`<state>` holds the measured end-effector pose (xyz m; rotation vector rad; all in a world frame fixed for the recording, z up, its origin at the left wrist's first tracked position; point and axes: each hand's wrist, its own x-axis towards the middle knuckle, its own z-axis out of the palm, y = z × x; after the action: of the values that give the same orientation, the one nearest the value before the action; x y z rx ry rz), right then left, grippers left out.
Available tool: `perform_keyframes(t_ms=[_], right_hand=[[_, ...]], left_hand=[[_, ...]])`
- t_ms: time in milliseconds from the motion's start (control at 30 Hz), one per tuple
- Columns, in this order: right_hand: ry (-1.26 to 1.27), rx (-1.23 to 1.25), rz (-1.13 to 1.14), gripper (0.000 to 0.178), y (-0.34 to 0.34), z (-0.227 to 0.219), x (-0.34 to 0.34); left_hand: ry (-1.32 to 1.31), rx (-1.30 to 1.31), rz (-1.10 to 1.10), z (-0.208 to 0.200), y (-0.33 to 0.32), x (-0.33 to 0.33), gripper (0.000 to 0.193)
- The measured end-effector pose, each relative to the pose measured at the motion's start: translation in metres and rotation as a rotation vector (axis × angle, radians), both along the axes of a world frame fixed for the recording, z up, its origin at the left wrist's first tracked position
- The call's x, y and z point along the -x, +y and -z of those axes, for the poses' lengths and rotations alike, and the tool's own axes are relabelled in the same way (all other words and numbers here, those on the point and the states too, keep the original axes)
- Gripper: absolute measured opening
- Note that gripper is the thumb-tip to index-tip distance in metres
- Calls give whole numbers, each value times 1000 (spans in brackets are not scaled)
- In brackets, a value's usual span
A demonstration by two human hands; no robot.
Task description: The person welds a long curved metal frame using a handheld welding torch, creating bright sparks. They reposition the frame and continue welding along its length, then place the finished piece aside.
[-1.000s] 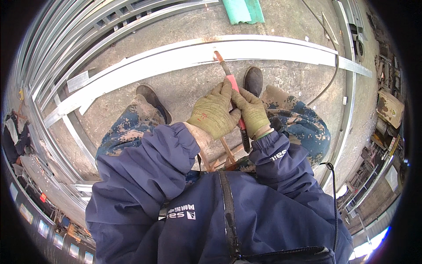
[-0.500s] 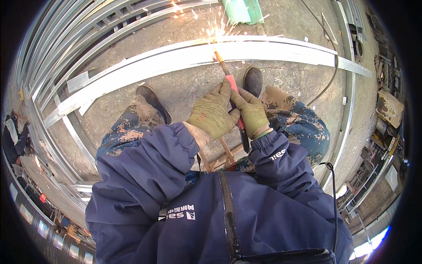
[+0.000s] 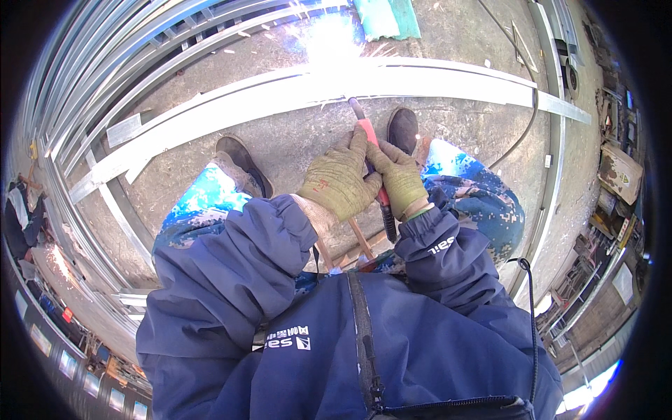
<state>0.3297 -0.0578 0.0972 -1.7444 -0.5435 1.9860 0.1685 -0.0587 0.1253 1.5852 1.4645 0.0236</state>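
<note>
Both my hands, in olive-green work gloves, are wrapped round a welding torch (image 3: 367, 130) with a red handle and a dark curved neck. My left hand (image 3: 339, 180) grips it from the left, its fingers along the handle. From the right, my right hand (image 3: 401, 177) closes on the same handle. The torch neck points away from me to a long pale metal beam (image 3: 448, 80) lying across in front of my feet. At its tip a blue-white arc (image 3: 332, 45) glares, hiding the nozzle end and the spot on the beam, with sparks flying off.
Long metal profiles (image 3: 105, 77) lie stacked at the left, and a metal rail (image 3: 556, 154) runs along the right. A green sheet (image 3: 387, 17) lies beyond the beam. A black cable (image 3: 537, 98) curves over the floor at the right. My shoes stand just behind the beam.
The orange spark burst at the torch tip has become a large blue-white glare, lighting my trouser legs blue. My hands and the torch have hardly moved.
</note>
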Motion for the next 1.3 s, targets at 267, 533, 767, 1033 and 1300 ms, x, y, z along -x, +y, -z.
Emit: perform_keyframes(t_ms=[267,533,767,1033,1300], right_hand=[[6,-22,70,46,-3,4,1],[18,-22,37,46,-3,7,0],[3,-20,41,46,2,-4,6],[9,-36,63,47,-1,6,3],[12,-28,33,47,0,6,4]], left_hand=[[-58,-38,-22,3,0,0,96],[-83,6,-64,-1,2,1,90],[-63,74,-32,-8,8,4,90],[-99,7,-60,0,3,2,91],[-66,20,-50,1,3,3,89]])
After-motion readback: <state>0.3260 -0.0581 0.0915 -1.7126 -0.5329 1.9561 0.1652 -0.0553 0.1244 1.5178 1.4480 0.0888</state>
